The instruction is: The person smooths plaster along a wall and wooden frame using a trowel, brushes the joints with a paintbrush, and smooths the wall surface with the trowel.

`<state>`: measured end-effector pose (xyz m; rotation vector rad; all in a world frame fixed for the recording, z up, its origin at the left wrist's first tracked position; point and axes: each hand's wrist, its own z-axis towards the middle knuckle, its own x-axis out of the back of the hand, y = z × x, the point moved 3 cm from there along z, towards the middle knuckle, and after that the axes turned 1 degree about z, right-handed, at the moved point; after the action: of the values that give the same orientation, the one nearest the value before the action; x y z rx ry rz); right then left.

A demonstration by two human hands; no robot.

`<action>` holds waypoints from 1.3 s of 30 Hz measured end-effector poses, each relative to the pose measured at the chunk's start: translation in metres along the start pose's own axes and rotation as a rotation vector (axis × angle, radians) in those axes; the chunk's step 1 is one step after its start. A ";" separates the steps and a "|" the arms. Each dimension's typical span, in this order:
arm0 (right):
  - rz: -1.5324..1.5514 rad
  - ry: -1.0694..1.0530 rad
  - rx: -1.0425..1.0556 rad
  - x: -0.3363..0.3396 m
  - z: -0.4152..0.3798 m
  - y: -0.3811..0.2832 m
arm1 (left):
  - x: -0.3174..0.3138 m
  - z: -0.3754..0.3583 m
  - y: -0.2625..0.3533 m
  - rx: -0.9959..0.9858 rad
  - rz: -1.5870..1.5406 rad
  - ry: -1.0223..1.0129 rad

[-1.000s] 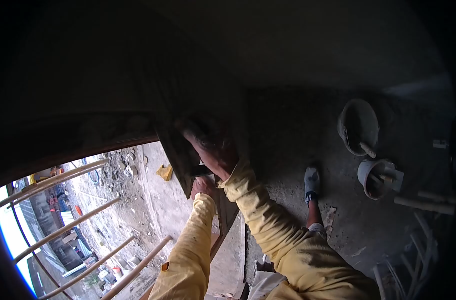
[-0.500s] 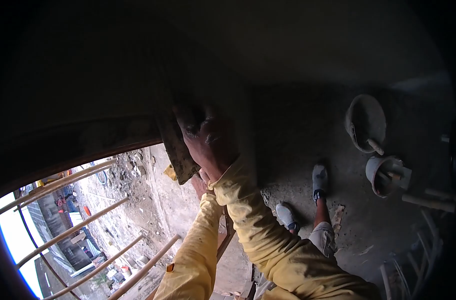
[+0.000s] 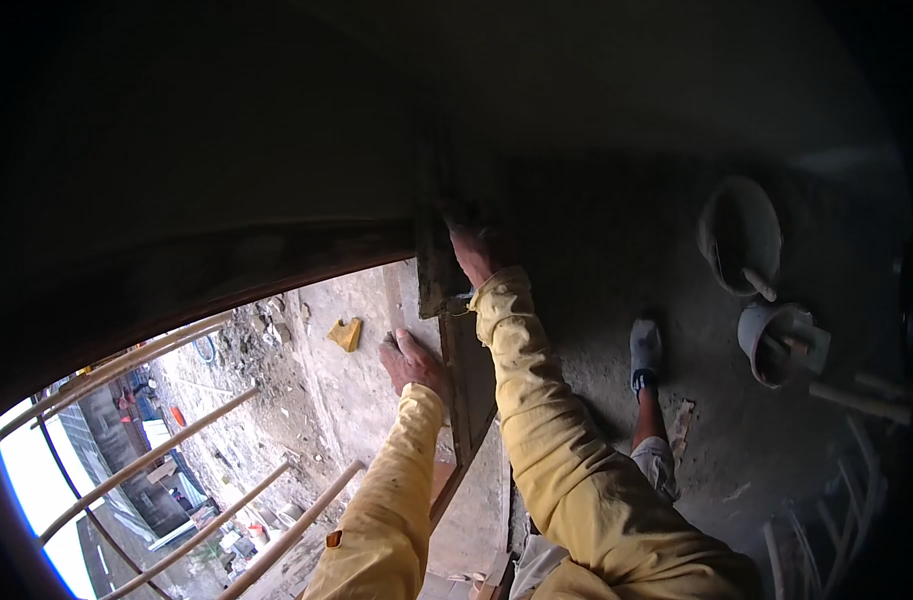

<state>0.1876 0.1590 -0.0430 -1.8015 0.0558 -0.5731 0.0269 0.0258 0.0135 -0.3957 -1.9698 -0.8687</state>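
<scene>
A long, flat, mortar-stained board (image 3: 435, 275) stands along the corner where the dark wall meets the opening. My right hand (image 3: 476, 250) is closed at its right side, with the fingers partly lost in shadow. Lower and to the left, my left hand (image 3: 413, 365) is open, thumb and fingers apart, against the bright opening. It holds nothing that I can see. Close to its right is a wooden upright (image 3: 464, 390). A small yellow piece (image 3: 344, 334) with a notched edge shows up and left of that hand.
At right on the floor are a wide tub (image 3: 766, 225) with a handled tool and a bucket (image 3: 751, 335) with tools inside. My shoe (image 3: 646, 345) stands nearby. Bamboo poles (image 3: 156, 455) cross the lower left, with rubble and building materials beyond.
My right hand and the board have moved right, away from the opening. My left hand, earlier partly behind my right wrist, is now apart from it. The yellow piece is more exposed.
</scene>
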 end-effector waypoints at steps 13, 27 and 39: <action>-0.131 -0.124 -0.187 -0.034 -0.003 0.119 | -0.007 0.008 -0.012 -0.100 0.017 0.067; 0.380 -0.003 0.120 0.039 -0.051 -0.031 | -0.011 0.031 -0.057 -0.425 0.236 0.063; 0.583 -0.109 -0.851 -0.017 -0.030 0.081 | -0.004 0.010 -0.016 -0.096 0.060 0.095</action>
<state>0.1809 0.1124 -0.1176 -2.4737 0.8261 -0.0008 0.0136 0.0225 0.0001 -0.4582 -1.8255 -0.9293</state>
